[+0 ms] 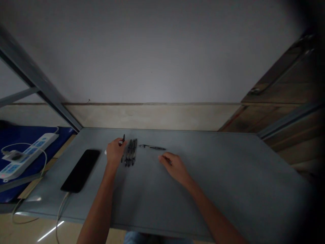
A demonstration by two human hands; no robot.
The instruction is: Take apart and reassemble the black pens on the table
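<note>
We're seeing slim, dark pens (131, 152) with clear-looking barrels, lying side by side on the gray table (228, 169). Our left hand (115, 151) is pinching a dark pen (123, 138) upright at their left. A loose pen (155, 147) is lying crosswise to their right. Our right hand (174, 165) is curling its fingers just below; we're not able to tell whether they're gripping anything.
</note>
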